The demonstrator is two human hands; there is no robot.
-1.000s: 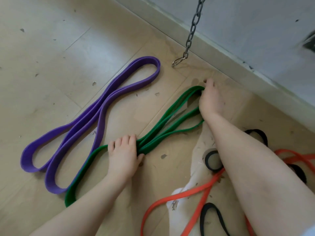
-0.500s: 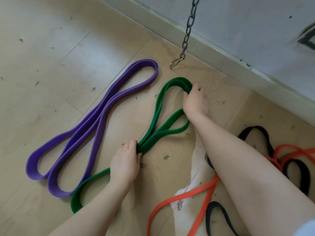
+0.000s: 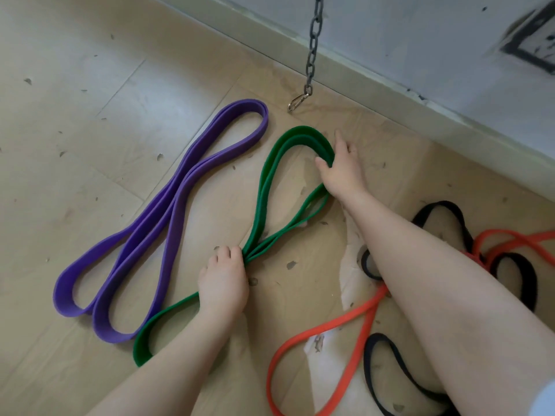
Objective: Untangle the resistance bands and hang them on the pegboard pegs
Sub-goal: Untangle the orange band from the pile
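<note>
Down on the pale wooden floor [image 3: 90, 145], the green band [image 3: 264, 187] lies doubled into a long figure-eight, and both hands are on it. The left hand [image 3: 223, 283] is closed over the pinched middle where the strands cross, pressing them to the floor; below it the band's lower loop curves out toward the person. The right hand [image 3: 341, 168] has its thumb hooked inside the upper loop and its fingers spread over the outside edge, so it grips the far end of the green band near the wall. Just to the left, apart from the green one except near the bottom where they nearly meet, the purple band [image 3: 168, 211] rests folded in a similar double loop, untouched. On the right, partly hidden behind the right forearm, an orange band [image 3: 327, 321] and a black band [image 3: 516, 265] lie knotted together. A metal chain [image 3: 312, 49] with a clip hangs by the skirting board.
</note>
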